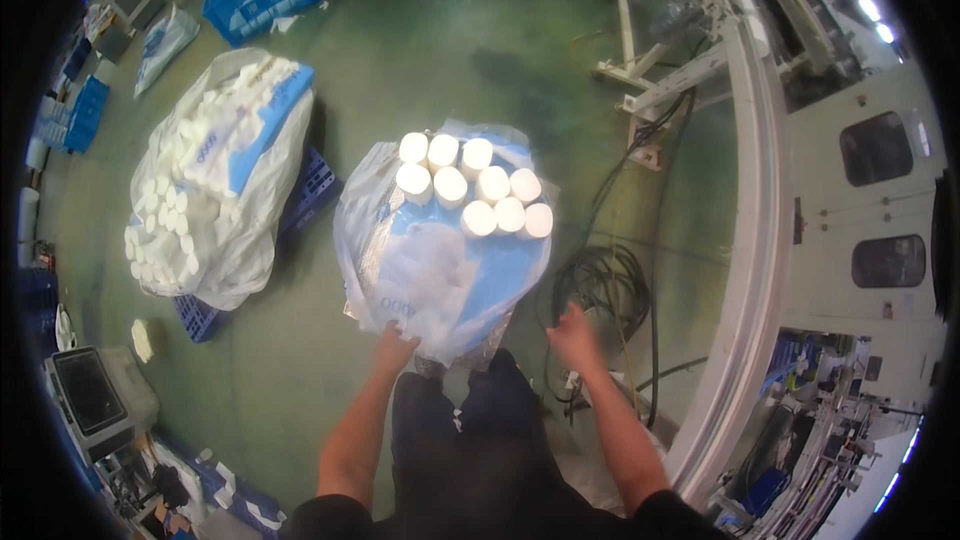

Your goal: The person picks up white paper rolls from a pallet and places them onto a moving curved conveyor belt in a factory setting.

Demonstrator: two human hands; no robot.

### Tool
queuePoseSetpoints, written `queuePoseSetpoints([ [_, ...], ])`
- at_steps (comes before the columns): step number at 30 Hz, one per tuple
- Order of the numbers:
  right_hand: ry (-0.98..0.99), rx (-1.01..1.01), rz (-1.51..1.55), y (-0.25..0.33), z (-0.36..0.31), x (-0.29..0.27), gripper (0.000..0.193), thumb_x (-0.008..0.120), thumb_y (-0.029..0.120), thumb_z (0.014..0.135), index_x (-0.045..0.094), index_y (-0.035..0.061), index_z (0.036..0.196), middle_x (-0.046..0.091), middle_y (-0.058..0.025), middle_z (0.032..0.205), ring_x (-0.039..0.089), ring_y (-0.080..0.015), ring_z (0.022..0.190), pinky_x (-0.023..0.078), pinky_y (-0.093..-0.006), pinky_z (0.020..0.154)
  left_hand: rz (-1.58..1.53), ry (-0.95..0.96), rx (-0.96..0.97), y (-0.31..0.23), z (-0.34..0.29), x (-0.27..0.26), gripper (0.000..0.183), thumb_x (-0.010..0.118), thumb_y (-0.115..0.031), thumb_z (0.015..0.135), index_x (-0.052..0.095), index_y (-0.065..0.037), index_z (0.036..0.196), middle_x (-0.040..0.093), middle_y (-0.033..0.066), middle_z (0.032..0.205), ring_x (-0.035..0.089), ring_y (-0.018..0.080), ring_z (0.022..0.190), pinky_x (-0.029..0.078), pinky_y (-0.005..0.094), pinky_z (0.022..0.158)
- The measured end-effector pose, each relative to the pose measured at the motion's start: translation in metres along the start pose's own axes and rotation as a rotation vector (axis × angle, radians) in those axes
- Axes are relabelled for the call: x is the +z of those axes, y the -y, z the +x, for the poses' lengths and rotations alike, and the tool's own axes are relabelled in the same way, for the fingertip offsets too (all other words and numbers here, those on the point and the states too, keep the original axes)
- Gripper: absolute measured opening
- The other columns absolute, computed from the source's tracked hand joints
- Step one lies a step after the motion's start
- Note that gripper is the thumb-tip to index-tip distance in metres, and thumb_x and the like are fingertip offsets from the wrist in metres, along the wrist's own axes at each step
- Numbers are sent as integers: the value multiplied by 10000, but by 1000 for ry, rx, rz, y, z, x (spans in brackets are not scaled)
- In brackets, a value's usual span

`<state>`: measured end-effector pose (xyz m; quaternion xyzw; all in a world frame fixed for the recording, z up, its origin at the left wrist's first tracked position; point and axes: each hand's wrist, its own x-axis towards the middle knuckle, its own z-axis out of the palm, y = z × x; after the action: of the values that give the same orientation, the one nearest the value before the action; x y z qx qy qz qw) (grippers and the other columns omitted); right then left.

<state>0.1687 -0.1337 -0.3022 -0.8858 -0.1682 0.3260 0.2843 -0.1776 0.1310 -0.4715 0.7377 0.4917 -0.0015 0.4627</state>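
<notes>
In front of my legs stands a large clear plastic bag (430, 275) with blue and white wrapping showing through it. Several white rolls (450, 187) are grouped at its far side, round ends up. My left hand (398, 345) is closed at the bag's near left edge, pinching the plastic. To the right of the bag is my right hand (574, 340), its fingers curled in, apart from the bag's main body. Whether anything thin is between those fingers cannot be made out.
Another big bag of white rolls (215, 180) rests on a blue pallet (200, 320) to the left. Coiled black cables (610, 285) lie on the floor by a long white machine rail (765, 240). A blue crate (235, 0) sits far left; a monitor (90, 390) stands near left.
</notes>
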Motion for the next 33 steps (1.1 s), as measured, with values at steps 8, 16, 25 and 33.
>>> queuePoseSetpoints([
  [8, 90, -340, -491, 79, 227, 34, 988, 849, 288, 726, 310, 33, 1514, 438, -223, 1419, 516, -371, 1224, 472, -455, 989, 126, -95, 250, -219, 161, 72, 1078, 868, -194, 689, 219, -21, 1531, 308, 270, 1492, 438, 431, 1313, 499, 451, 998],
  [16, 70, -524, -777, 80, 312, 73, 982, 866, 304, 685, 364, 15, 1477, 466, -191, 1379, 478, -319, 1244, 429, -474, 982, 250, 13, -55, -289, 247, 125, 1079, 860, -200, 690, 209, -38, 1535, 292, 268, 1520, 520, 476, 1206, 518, 502, 938],
  [25, -95, -791, -921, 47, 307, 103, 692, 714, 241, 783, 473, 39, 1400, 504, -212, 1351, 516, -310, 1194, 419, -426, 949, -250, -261, -95, -209, 155, 85, 1013, 814, -89, 712, 193, 7, 1506, 352, 236, 1460, 476, 383, 1285, 449, 438, 1055],
  [33, 48, -587, -701, 68, 280, 125, 913, 836, 366, 673, 434, 63, 1434, 517, -216, 1236, 556, -369, 1034, 449, -447, 944, -711, -336, -309, -221, 27, -14, 993, 725, 11, 769, 117, -68, 1550, 265, 169, 1549, 418, 371, 1369, 447, 468, 1072],
])
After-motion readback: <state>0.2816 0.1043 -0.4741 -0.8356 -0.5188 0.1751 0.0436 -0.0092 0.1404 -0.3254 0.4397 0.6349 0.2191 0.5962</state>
